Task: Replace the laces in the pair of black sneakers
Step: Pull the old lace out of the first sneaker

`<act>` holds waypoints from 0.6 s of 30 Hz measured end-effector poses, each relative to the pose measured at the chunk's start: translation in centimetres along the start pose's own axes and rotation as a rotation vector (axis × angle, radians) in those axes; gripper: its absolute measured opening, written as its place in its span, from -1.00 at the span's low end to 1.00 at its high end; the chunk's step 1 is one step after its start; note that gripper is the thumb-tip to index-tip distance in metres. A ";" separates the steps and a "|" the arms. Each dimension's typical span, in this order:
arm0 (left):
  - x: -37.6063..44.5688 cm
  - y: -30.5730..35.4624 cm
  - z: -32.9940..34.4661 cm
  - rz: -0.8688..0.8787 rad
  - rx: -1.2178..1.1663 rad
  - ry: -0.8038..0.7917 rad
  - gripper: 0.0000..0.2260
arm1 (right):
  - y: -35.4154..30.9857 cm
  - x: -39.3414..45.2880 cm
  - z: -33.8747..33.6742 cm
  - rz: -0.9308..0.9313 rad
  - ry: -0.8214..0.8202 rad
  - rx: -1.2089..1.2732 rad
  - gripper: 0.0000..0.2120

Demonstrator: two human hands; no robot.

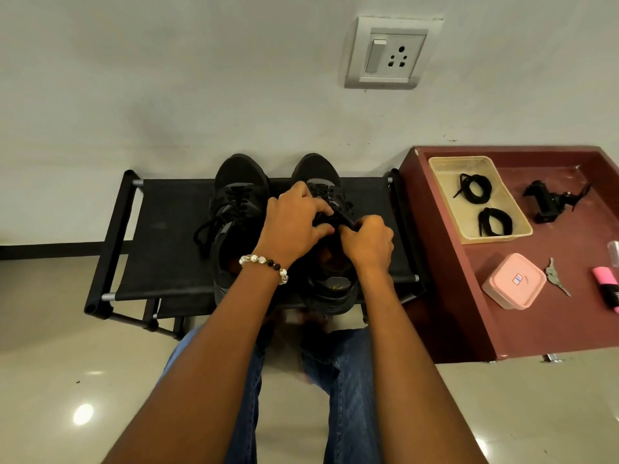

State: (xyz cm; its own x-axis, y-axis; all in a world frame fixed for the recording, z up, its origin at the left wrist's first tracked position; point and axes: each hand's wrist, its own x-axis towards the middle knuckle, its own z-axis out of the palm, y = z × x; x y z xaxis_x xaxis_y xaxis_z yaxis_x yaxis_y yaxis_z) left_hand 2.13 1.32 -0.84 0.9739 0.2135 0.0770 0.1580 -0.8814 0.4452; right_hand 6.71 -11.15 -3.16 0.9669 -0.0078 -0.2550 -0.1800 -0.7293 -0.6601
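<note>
Both hands are curled over the lacing of the right sneaker (pixel 321 182): the left hand (pixel 294 226) pinches the black lace (pixel 341 216) at the top eyelets and the right hand (pixel 368 242) pinches it just beside, knuckles nearly touching. Their fingertips and the knot itself are hidden under the hands, so how much of the lace is undone is hard to tell. A bead bracelet (pixel 264 262) sits on the left wrist.

The left sneaker (pixel 237 195) stands touching its partner, lace ends trailing loose off its left side. Both rest on a black fabric shoe rack (pixel 167 229) against the wall, heels toward the person; the forearms cover much of the right shoe.

On the maroon table (pixel 536 329) to the right, a clear tray (pixel 445 195) holds 2 coiled black laces (pixel 475 187). Near it lie a black clamp-like gadget (pixel 549 202), too dark to identify, a pink box (pixel 514 284), a key (pixel 556 276) and a pink marker (pixel 608 289) cut off by the frame edge. A wall socket (pixel 392 53) is above
</note>
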 end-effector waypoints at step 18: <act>0.0 0.0 -2.9 -0.435 -1.712 0.291 -0.86 | -0.1 0.0 0.1 0.016 0.006 0.000 -0.73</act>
State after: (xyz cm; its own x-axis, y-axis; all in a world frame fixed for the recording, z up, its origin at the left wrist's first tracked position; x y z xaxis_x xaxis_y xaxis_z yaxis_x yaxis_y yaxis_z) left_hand 1.64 2.53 1.76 0.8254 0.5148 -0.2316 -0.1427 0.5873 0.7967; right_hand 6.69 -11.06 -3.16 0.9650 -0.0232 -0.2611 -0.1950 -0.7291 -0.6560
